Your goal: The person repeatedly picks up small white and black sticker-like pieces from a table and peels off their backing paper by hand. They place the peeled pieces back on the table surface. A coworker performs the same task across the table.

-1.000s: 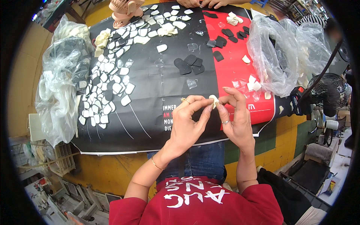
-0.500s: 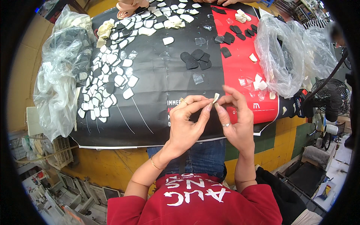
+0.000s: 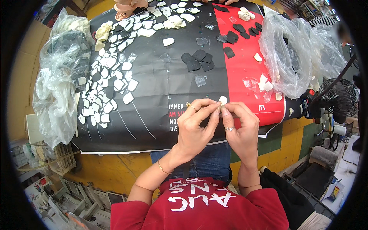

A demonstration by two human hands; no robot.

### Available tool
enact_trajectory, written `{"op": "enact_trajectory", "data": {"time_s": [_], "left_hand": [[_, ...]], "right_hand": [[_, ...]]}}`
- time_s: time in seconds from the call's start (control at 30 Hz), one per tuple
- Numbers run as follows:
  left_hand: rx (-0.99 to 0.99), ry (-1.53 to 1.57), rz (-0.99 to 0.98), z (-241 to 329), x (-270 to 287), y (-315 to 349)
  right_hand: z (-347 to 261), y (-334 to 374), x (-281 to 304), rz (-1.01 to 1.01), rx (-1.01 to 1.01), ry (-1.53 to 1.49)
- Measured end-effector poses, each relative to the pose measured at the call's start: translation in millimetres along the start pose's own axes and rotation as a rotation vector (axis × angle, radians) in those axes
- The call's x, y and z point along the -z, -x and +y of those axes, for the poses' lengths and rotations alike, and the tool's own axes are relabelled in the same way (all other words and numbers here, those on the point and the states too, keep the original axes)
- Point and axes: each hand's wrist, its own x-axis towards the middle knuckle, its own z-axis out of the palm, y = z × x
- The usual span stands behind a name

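My left hand (image 3: 197, 126) and my right hand (image 3: 239, 128) meet over the near edge of the table, fingertips pinched together on one small cream-white shaped piece (image 3: 222, 100). Both hands grip it just above the black and red sheet (image 3: 161, 88) that covers the table. Rows of white pieces with dark edges (image 3: 105, 92) lie to the left of my hands. A small cluster of black pieces (image 3: 197, 60) sits further back in the middle.
Clear plastic bags stand at the left (image 3: 61, 76) and right (image 3: 291, 53) ends of the sheet. More black pieces (image 3: 239, 32) and white scraps (image 3: 262, 82) lie on the red part. Another person's hand (image 3: 126, 5) reaches in at the far edge. A black fan (image 3: 337, 97) stands at the right.
My hands have stayed together on the small white piece, turning it slightly between the fingertips. The view has shifted a little, so the table sits lower in the picture.
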Motion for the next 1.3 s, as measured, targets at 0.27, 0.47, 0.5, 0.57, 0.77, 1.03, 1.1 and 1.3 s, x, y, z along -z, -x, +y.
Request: {"op": "enact_trajectory", "data": {"time_s": [0.27,0.47,0.5,0.57,0.77,1.03,1.1,1.3], "left_hand": [[0.389,0.248,-0.195,-3.3,10.0,-10.5],[0.412,0.195,-0.197,-10.8,12.3,-14.8],[0.435,0.181,-0.182,-12.5,12.0,-15.6],[0.421,0.250,-0.077,-16.7,11.6,-18.2],[0.523,0.397,-0.036,-17.5,9.5,-16.6],[0.155,0.085,-0.058,-5.8,-7.1,-9.8],[0.112,0.034,-0.067,-4.8,-5.5,-10.9],[0.057,-0.005,-0.083,-2.3,-4.8,-11.8]], "right_hand": [[11.2,-8.5,8.8,-0.099,0.125,0.113],[22.5,-11.5,23.4,-0.127,0.069,0.151],[26.3,-13.2,26.2,-0.098,0.067,0.135],[32.9,-15.3,34.1,-0.027,0.020,0.198],[35.3,-20.5,37.2,0.116,-0.219,0.446],[7.3,-9.7,8.4,-0.069,-0.052,0.003],[7.7,-11.2,6.9,-0.074,-0.033,0.005],[9.5,-12.4,9.4,-0.083,-0.013,0.045]]}}
